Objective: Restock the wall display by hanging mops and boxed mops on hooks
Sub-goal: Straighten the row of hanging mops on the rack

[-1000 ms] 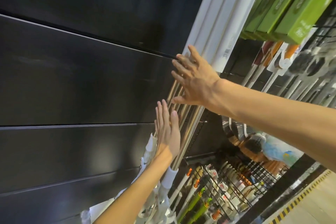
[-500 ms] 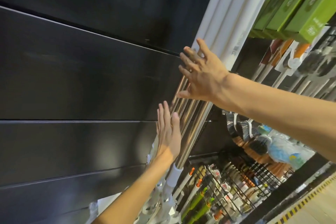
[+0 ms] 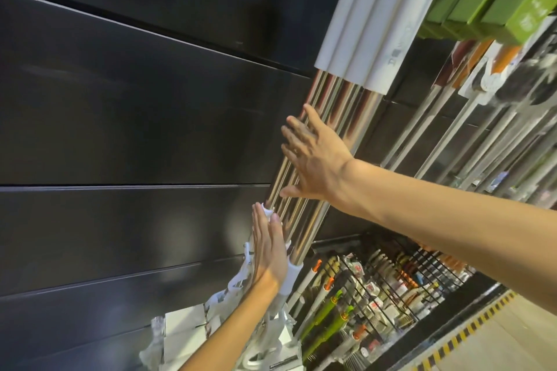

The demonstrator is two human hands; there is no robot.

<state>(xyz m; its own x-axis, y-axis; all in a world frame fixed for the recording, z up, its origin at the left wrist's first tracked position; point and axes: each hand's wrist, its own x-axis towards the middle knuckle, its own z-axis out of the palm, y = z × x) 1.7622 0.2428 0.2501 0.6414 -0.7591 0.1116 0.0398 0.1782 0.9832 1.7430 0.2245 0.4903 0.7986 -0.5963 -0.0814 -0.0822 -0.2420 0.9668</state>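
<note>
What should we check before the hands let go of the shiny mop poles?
1. Left hand flat against the low end of the mop poles: ok.
2. Right hand spread flat on the poles higher up: ok.
3. Poles lying side by side in a neat row: ok.
4. Pole tops caught on their hooks: cannot tell, the tops are out of view.
5. White sleeves lined up together: ok.
6. Space from the green boxes on the right: ok, apart.
</note>
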